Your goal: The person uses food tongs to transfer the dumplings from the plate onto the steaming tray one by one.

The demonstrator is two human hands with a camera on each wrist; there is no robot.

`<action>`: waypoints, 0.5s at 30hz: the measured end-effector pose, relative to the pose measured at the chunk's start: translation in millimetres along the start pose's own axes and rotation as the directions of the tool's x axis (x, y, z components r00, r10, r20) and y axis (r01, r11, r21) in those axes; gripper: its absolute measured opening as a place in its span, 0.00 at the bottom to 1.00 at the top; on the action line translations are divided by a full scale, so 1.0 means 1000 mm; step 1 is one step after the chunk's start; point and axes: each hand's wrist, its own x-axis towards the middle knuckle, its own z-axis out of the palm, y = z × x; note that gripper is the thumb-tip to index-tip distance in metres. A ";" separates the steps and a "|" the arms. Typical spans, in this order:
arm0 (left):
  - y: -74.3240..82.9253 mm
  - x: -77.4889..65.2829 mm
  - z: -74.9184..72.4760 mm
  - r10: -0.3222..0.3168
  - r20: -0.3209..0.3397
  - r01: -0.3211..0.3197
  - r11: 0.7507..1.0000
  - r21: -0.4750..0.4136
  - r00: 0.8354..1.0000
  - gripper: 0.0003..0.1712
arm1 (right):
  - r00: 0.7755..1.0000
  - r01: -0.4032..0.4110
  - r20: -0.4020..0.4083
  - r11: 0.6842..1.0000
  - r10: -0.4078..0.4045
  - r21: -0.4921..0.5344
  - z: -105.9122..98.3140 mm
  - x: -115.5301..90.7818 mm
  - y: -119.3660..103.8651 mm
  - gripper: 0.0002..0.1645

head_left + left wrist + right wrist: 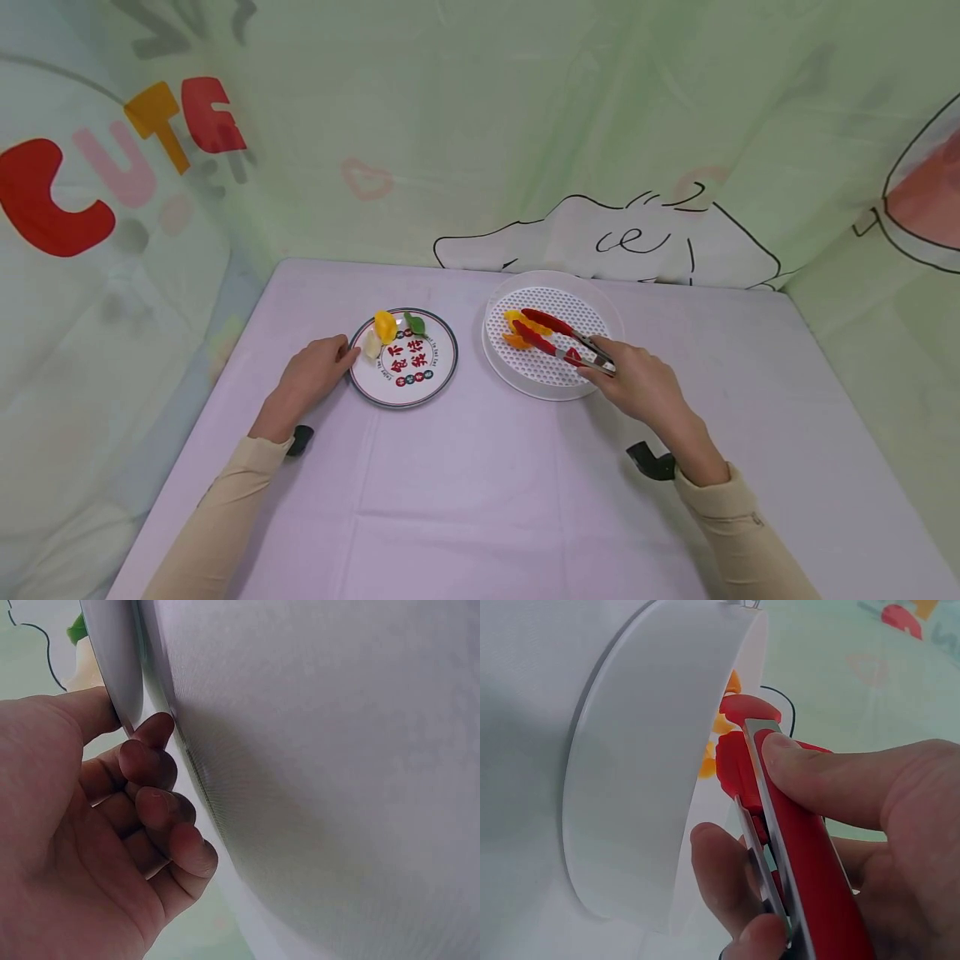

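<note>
My left hand (311, 375) pinches the left rim of a white plate (444, 354) with red printed characters, thumb above and index finger below. On the plate lie a yellow piece (386, 327), a green piece (415, 323) and a pale piece (372, 344). My right hand (643, 385) grips red-and-silver tongs (810, 877) over a round white strainer (558, 298). The red tong heads stand slightly apart, close to yellow and orange pieces (516, 341) in the strainer. Whether the heads touch those pieces, I cannot tell.
A pale lilac cloth covers the table (457, 508). Behind it hangs a green printed curtain (465, 125), close to the strainer's far side. Another printed sheet (150, 333) hangs along the left edge.
</note>
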 end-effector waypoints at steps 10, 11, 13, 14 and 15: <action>0.000 0.000 0.000 0.000 0.002 0.000 1.000 0.000 1.000 0.17 | 1.000 0.000 -0.006 1.000 0.000 0.011 -0.006 -0.003 -0.003 0.38; 0.000 0.000 0.000 0.002 0.003 -0.002 1.000 0.000 1.000 0.17 | 1.000 0.000 -0.008 1.000 0.000 0.011 -0.007 -0.003 -0.004 0.38; -0.001 0.000 0.000 0.004 0.002 -0.004 1.000 0.001 1.000 0.17 | 1.000 0.004 -0.015 1.000 -0.004 0.010 -0.008 -0.004 -0.005 0.38; -0.001 0.000 0.000 0.005 0.002 -0.005 1.000 -0.001 1.000 0.17 | 1.000 0.004 -0.016 1.000 -0.004 0.008 -0.009 -0.004 -0.006 0.38; -0.001 0.000 0.000 0.006 0.002 -0.006 1.000 -0.001 1.000 0.17 | 1.000 0.005 -0.017 1.000 -0.005 0.007 -0.009 -0.005 -0.008 0.39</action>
